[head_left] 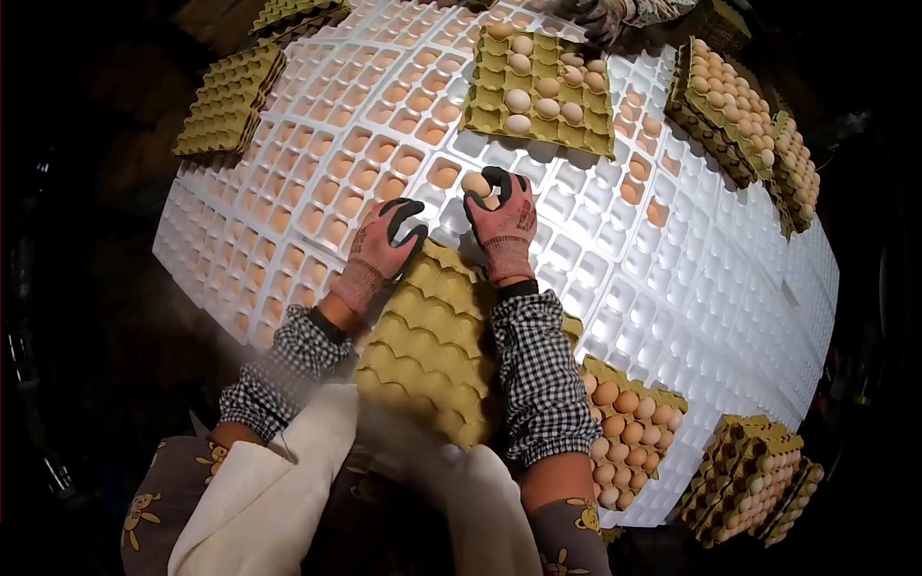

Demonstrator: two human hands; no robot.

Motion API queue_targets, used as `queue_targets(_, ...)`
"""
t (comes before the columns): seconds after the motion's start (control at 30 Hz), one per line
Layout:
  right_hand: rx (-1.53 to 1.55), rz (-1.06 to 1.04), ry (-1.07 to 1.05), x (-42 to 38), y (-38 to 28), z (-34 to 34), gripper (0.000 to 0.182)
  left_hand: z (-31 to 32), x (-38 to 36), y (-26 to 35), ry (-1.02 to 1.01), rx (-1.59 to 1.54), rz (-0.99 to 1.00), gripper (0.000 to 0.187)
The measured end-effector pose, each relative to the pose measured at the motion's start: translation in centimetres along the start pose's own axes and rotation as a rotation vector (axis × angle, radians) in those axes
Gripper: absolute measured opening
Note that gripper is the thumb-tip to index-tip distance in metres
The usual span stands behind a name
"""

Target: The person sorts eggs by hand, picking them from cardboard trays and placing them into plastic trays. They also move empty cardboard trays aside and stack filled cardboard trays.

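My right hand [501, 216], in a pink glove with black fingertips, grips an egg [475, 184] over the white compartment trays [586, 274]. To its left, my left hand [386, 242], gloved the same way, has its fingers and thumb apart with nothing visible between them. It hovers over the white trays, beside cells filled with eggs [336, 230]. Directly below both hands lies a bare yellow-brown pulp egg tray [427, 336], partly covered by my right forearm.
Ahead is a partly filled pulp tray [490, 101], with another person's gloved hand [603, 21] behind it. Full egg trays stand at the right [725, 101] and front right [744, 480]. Another full tray [629, 432] lies near my right arm. Stacked pulp trays [230, 101] sit at left.
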State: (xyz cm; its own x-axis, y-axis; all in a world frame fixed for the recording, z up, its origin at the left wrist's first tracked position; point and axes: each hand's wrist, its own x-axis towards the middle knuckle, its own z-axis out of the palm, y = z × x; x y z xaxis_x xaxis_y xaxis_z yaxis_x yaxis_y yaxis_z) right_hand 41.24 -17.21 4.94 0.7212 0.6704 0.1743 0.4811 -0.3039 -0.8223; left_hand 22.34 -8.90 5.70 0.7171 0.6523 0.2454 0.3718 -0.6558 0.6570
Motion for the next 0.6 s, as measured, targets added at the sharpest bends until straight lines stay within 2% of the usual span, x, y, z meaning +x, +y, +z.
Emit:
queue_targets(0.07, -0.293, 0.037, -0.131, 2.1, 3.6, 3.5, 0.047, -2.4, -4.9, 1.5, 0.017, 0.051, -0.134, 0.042)
queue_targets(0.1, -0.116, 0.129, -0.107, 2.3, 3.0, 2.4, 0.048, -3.5, -7.6, 2.2, -0.087, 0.004, -0.274, 0.044)
queue_targets(0.13, -0.348, 0.073, -0.022, 2.1, 3.0, 2.0, 0.049, -4.2, -9.5, 2.4, -0.187, -0.05, -0.412, 0.047)
queue_targets(0.2, -0.7, 0.068, -0.055, 0.9, 3.6, 1.9, 0.052, -4.4, -13.2, 1.4, -0.432, -0.171, -0.422, 0.048)
queue_targets(0.27, -0.691, -0.037, -0.053, 0.9, 4.0, 1.2, 0.054, -4.2, -13.6, 1.4, -0.434, -0.135, -0.391, 0.049)
queue_targets(0.33, -0.008, -0.062, 0.039, 0.2, 5.1, 0.2, 0.052, -5.4, -13.6, 2.9, -0.338, -0.364, -0.452, 0.047)
queue_targets(0.37, 0.185, -0.042, 0.11, -0.4, 3.3, -2.3, 0.047, -5.6, -14.0, 3.3, -0.308, -0.363, -0.458, 0.047)
queue_targets(0.4, 0.397, -0.013, 0.151, -1.3, 0.9, -5.2, 0.043, -6.3, -14.0, 3.2, -0.181, -0.353, -0.397, 0.046)
queue_targets(0.43, 0.451, 0.027, 0.173, -2.5, -2.1, -8.5, 0.04, -7.6, -14.1, 2.8, -0.037, -0.317, -0.34, 0.045)
queue_targets(0.47, 0.59, 0.045, 0.2, -3.6, -3.8, -11.4, 0.036, -9.1, -14.1, 2.3, 0.008, -0.263, -0.421, 0.043)
queue_targets(0.53, 0.392, -0.026, 0.276, -6.2, -6.7, -16.5, 0.035, -11.2, -15.1, -1.7, 0.298, -0.237, -0.44, 0.04)
queue_targets(0.6, 0.244, -0.012, 0.344, -8.8, -6.2, -19.9, 0.036, -15.1, -14.1, -6.6, 0.502, -0.449, -0.494, 0.033)
